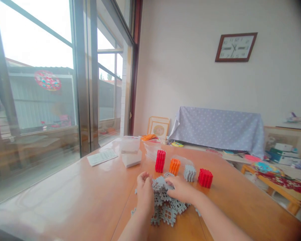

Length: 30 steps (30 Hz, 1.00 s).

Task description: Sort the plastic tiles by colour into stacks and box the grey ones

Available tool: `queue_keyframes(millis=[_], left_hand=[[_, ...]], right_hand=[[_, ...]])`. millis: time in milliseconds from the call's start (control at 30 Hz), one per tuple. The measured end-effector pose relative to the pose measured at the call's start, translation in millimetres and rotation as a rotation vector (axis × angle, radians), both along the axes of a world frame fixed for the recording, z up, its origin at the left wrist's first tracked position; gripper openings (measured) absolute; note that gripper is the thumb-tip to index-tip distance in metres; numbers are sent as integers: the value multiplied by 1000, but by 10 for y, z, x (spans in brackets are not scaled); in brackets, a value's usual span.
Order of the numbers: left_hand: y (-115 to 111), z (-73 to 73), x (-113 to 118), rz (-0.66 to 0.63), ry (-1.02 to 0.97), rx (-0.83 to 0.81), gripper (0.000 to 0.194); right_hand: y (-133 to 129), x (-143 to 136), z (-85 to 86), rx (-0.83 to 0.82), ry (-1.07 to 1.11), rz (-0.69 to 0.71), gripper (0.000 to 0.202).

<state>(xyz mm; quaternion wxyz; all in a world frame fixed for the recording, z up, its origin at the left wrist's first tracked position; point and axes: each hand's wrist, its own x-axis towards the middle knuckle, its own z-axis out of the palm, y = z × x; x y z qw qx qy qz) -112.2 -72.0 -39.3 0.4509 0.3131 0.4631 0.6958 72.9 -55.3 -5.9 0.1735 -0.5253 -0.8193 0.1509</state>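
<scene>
A loose heap of grey interlocking plastic tiles [168, 214], square with windowed centres and notched edges, lies on the wooden table in front of me. My left hand [144, 189] is at the heap's left side with its fingers curled in; what they hold, if anything, is hidden. On the right, my right hand [180, 189] reaches over the top of the heap, thumb and fingers closed on a grey tile [162, 182]. Behind the heap stand a tall red stack [160, 161], a shorter orange stack [175, 166], a grey stack [190, 173] and a short red stack [205, 178] of such tiles.
White boxes [131, 158] and a printed sheet [102, 157] lie at the table's far left. Clear plastic packaging [152, 149] sits behind the stacks. A glass window stands along the left. At the right is a low wooden bench [291, 197] with items on it.
</scene>
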Motion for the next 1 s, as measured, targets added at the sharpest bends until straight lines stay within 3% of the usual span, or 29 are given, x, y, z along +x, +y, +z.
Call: queue_keyframes(millis=[100,200,400,567,733,1000], left_hand=[[2,-11,26,-56,-2,9,37],[-28,4,38,-102,23,29,37],[-158,142,87,-195,71,119,34],[-239,257,132,-427,-104,96,45],[-225,201,114,-465,-246,158,45],[-238,218,118,-490,-101,176,34]], right_hand=[[-3,-5,-59,50,32,-12,48],[6,2,-66,123,58,-66,29],[-124,-34,81,356,131,-196,28],[-429,-211,182,618,175,-61,26],[-616,-248,188,593,144,58,32],[-612,-69,329,487,29,-16,57]])
